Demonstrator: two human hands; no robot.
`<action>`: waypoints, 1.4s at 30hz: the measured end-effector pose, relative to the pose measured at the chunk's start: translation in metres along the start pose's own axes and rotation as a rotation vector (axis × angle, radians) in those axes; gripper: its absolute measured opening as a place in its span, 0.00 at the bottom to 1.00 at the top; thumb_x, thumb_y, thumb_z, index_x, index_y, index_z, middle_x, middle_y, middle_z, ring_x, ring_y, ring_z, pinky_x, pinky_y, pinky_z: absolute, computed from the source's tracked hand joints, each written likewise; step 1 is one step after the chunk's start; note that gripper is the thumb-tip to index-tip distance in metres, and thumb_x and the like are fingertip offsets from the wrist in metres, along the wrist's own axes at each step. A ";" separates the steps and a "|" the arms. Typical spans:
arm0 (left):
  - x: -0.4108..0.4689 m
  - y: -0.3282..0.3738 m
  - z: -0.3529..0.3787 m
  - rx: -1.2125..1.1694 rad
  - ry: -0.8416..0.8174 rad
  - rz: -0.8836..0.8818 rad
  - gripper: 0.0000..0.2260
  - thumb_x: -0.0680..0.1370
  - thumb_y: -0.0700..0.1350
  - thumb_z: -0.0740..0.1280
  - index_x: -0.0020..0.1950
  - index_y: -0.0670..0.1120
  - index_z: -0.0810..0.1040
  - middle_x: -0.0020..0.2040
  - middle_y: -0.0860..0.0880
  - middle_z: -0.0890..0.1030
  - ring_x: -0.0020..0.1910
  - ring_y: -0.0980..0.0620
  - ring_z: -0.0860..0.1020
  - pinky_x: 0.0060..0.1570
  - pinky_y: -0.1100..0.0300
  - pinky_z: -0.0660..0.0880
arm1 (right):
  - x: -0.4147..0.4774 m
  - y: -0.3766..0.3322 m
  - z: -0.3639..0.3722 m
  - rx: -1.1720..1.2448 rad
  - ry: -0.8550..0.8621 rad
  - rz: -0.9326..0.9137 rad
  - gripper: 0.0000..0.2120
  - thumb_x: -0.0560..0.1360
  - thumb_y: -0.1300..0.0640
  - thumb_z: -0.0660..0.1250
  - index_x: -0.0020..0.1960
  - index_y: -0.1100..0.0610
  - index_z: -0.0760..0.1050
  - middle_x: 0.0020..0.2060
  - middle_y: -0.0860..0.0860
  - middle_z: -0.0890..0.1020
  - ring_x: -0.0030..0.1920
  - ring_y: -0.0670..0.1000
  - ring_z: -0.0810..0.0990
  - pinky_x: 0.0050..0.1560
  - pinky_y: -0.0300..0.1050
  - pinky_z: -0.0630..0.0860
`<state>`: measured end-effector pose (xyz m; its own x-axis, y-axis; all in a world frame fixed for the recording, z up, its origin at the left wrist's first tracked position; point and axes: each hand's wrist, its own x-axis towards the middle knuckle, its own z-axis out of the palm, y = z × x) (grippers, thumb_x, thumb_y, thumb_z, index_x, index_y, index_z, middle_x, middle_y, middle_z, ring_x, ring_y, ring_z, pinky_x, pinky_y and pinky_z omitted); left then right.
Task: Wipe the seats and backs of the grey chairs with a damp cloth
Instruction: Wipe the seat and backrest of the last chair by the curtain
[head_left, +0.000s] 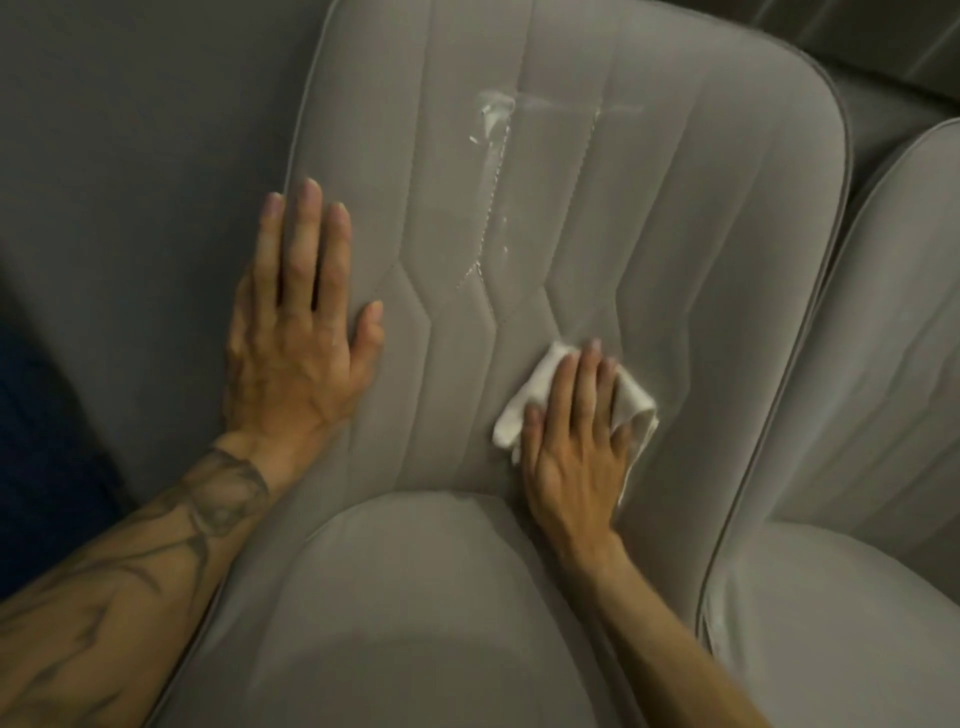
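Note:
A grey padded chair fills the view; its stitched back (649, 218) rises above the rounded seat cushion (415, 597). A wet white streak (493, 119) runs down the upper middle of the back. My left hand (298, 332) lies flat, fingers apart, on the back's left edge. My right hand (576, 436) presses a folded white cloth (524, 400) against the lower right part of the back, just above the seat.
A second grey chair (872, 389) stands close on the right, its back and seat touching this one. A grey floor (114, 182) lies to the left. Something dark blue (36, 467) shows at the left edge.

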<state>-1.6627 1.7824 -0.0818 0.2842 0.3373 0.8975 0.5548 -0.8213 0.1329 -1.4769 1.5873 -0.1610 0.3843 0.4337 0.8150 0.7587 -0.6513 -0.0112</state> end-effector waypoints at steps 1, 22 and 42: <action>0.000 0.000 0.000 -0.001 0.000 -0.003 0.31 0.87 0.53 0.55 0.87 0.45 0.49 0.87 0.44 0.53 0.86 0.43 0.51 0.74 0.41 0.70 | -0.021 0.000 0.002 0.014 -0.041 -0.024 0.31 0.87 0.48 0.53 0.85 0.56 0.46 0.84 0.54 0.50 0.84 0.54 0.50 0.78 0.67 0.59; -0.001 0.002 -0.003 -0.013 0.002 0.008 0.31 0.86 0.52 0.55 0.87 0.45 0.51 0.87 0.43 0.53 0.86 0.42 0.52 0.73 0.44 0.69 | -0.011 0.001 0.017 0.051 -0.076 -0.176 0.30 0.87 0.47 0.52 0.85 0.53 0.46 0.85 0.49 0.48 0.84 0.51 0.48 0.77 0.65 0.62; 0.000 0.003 -0.004 -0.015 -0.014 -0.002 0.31 0.86 0.53 0.55 0.87 0.45 0.51 0.87 0.44 0.53 0.86 0.43 0.51 0.70 0.40 0.73 | 0.084 0.002 -0.024 0.002 0.046 -0.162 0.31 0.86 0.42 0.54 0.84 0.45 0.44 0.84 0.50 0.47 0.84 0.54 0.43 0.79 0.66 0.55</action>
<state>-1.6641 1.7783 -0.0797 0.2946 0.3450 0.8912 0.5433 -0.8276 0.1408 -1.4562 1.6074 -0.0786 0.2323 0.5042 0.8318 0.8100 -0.5736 0.1215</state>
